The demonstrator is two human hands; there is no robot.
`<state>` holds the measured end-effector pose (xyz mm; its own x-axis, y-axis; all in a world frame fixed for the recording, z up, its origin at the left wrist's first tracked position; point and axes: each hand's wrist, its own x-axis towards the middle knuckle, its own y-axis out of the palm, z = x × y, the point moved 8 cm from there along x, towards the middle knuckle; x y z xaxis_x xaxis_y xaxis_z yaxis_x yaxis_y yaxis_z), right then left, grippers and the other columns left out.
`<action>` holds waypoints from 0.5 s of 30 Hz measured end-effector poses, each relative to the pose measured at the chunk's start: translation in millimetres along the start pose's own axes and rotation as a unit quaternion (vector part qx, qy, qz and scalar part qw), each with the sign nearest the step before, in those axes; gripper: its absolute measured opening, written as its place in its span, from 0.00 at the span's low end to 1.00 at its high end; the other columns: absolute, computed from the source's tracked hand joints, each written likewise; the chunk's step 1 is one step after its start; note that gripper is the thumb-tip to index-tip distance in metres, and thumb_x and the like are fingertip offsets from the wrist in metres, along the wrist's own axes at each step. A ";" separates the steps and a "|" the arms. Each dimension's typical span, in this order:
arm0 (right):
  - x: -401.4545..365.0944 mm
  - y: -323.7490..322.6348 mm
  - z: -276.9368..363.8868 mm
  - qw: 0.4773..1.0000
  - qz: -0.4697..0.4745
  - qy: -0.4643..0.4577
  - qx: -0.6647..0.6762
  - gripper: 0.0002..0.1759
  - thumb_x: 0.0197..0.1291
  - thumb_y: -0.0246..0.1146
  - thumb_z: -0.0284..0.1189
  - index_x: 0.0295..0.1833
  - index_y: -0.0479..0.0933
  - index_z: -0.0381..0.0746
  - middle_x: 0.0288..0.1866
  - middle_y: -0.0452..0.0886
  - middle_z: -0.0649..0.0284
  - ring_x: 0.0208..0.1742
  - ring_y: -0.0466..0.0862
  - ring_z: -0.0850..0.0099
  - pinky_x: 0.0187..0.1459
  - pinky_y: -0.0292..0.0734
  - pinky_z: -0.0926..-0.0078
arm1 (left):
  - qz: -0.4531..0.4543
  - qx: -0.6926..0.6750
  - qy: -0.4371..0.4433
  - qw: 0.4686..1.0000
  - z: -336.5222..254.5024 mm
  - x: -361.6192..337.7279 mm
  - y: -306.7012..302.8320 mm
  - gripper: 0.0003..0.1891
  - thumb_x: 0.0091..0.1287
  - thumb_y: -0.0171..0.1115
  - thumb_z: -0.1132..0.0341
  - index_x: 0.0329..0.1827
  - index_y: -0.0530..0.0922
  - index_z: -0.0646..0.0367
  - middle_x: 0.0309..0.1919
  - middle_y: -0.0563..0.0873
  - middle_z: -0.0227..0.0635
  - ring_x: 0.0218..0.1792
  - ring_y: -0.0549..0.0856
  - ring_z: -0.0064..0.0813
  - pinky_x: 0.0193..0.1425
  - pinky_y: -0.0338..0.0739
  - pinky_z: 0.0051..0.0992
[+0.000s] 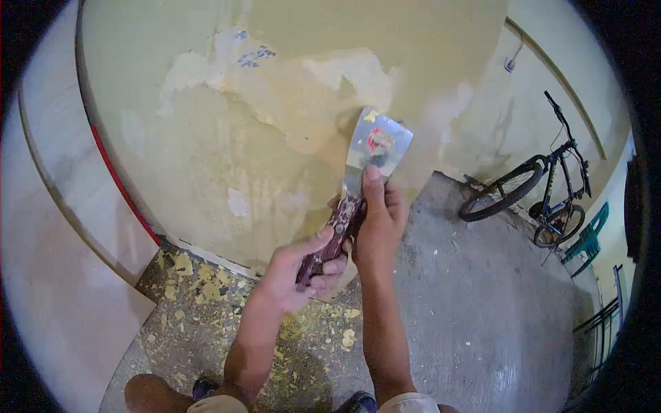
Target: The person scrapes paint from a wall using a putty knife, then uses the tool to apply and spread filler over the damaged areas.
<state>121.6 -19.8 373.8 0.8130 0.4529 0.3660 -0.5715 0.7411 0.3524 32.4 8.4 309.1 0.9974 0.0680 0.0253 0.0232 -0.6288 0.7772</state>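
Observation:
A putty knife (pixel 385 153) with a wide metal blade and a worn dark red handle points up toward the wall. Yellowish flakes and a red mark show on its blade. My left hand (pixel 284 270) is wrapped round the lower end of the handle. Higher up, my right hand (pixel 379 230) grips the neck, its thumb pressed along the base of the blade. The blade's edge overlaps the yellowish wall (pixel 206 158) in this view, just below a pale patch (pixel 354 65) where paint is gone.
Paint flakes (pixel 206 286) litter the floor along the wall's foot. On the right a bicycle (pixel 551 175) leans by another wall, with a green chair (pixel 591 237) beyond it. A pale smooth surface with a red strip (pixel 113 165) borders the wall at left.

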 end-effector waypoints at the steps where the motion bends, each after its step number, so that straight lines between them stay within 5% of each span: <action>1: -0.3 -2.5 1.8 1.000 -0.003 -0.002 0.001 0.18 0.65 0.55 0.39 0.37 0.74 0.32 0.26 0.75 0.69 0.29 0.69 0.84 0.31 0.66 0.82 | 0.017 -0.016 -0.004 1.000 -1.4 1.4 7.9 0.20 0.67 0.47 0.45 0.38 0.70 0.55 0.15 0.65 0.21 0.10 0.61 0.13 0.12 0.56 0.15; 4: -2.5 -7.1 1.4 0.998 -0.002 -0.029 -0.064 0.19 0.67 0.51 0.37 0.48 0.72 0.30 0.39 0.79 0.61 0.40 0.73 0.78 0.45 0.68 0.78 | 0.027 -0.041 -0.013 0.999 15.5 -2.8 11.3 0.20 0.67 0.47 0.45 0.38 0.70 0.55 0.15 0.63 0.19 0.10 0.58 0.11 0.11 0.53 0.13; 5: -2.5 -8.5 -1.7 0.998 -0.002 -0.033 -0.061 0.19 0.67 0.51 0.37 0.48 0.72 0.30 0.39 0.79 0.61 0.40 0.73 0.78 0.45 0.68 0.78 | 0.029 -0.036 -0.013 0.999 17.6 -3.3 13.2 0.20 0.67 0.47 0.45 0.38 0.70 0.55 0.15 0.63 0.19 0.10 0.58 0.11 0.11 0.53 0.13; 7: -3.6 -10.7 1.2 0.997 -0.022 -0.062 -0.041 0.15 0.66 0.53 0.36 0.44 0.74 0.34 0.31 0.77 0.67 0.27 0.74 0.83 0.28 0.70 0.83 | 0.006 -0.016 0.000 1.000 18.1 -4.7 12.5 0.20 0.67 0.47 0.44 0.38 0.70 0.54 0.14 0.62 0.18 0.09 0.58 0.09 0.11 0.51 0.13; 9: 2.9 -4.3 22.9 0.990 0.002 -0.116 -0.077 0.17 0.66 0.52 0.37 0.45 0.73 0.33 0.35 0.78 0.65 0.32 0.74 0.83 0.35 0.70 0.82 | -0.010 0.013 0.002 1.000 3.9 -1.0 18.7 0.20 0.67 0.46 0.44 0.37 0.71 0.53 0.14 0.62 0.18 0.09 0.57 0.09 0.11 0.50 0.13; 11: 3.9 0.4 23.0 0.999 0.009 -0.044 -0.029 0.18 0.66 0.53 0.38 0.45 0.73 0.31 0.37 0.78 0.64 0.35 0.73 0.82 0.38 0.69 0.81 | -0.032 0.040 -0.001 0.999 6.0 -6.0 20.4 0.21 0.66 0.46 0.43 0.37 0.71 0.53 0.13 0.62 0.17 0.09 0.57 0.09 0.11 0.50 0.13; 12: -3.5 -10.7 21.9 0.978 -0.045 -0.063 -0.193 0.19 0.65 0.53 0.39 0.45 0.73 0.31 0.39 0.78 0.64 0.37 0.73 0.82 0.39 0.69 0.80 | -0.076 0.023 -0.007 0.997 15.2 -11.8 16.8 0.21 0.66 0.46 0.43 0.37 0.71 0.52 0.13 0.62 0.17 0.09 0.57 0.09 0.11 0.50 0.13; 13: -6.3 -13.1 16.3 0.978 -0.045 -0.069 -0.190 0.19 0.65 0.53 0.39 0.45 0.73 0.31 0.39 0.78 0.64 0.37 0.73 0.82 0.39 0.69 0.80 | -0.118 0.009 -0.011 0.993 19.8 -15.7 13.4 0.21 0.66 0.46 0.42 0.37 0.71 0.52 0.13 0.62 0.17 0.09 0.57 0.09 0.11 0.50 0.13; 15: -9.0 -11.0 8.0 0.988 -0.043 -0.067 -0.133 0.20 0.67 0.49 0.40 0.33 0.69 0.33 0.24 0.68 0.68 0.28 0.64 0.80 0.30 0.63 0.78 | -0.094 -0.003 -0.003 0.996 20.3 -10.7 13.0 0.21 0.66 0.47 0.43 0.37 0.70 0.53 0.13 0.61 0.18 0.08 0.57 0.10 0.10 0.50 0.14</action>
<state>119.8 -36.0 373.5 0.8245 0.3264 0.4623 -0.4377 0.8856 0.1554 23.4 -16.2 306.2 0.9757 0.1802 -0.1244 0.2093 -0.6010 0.7713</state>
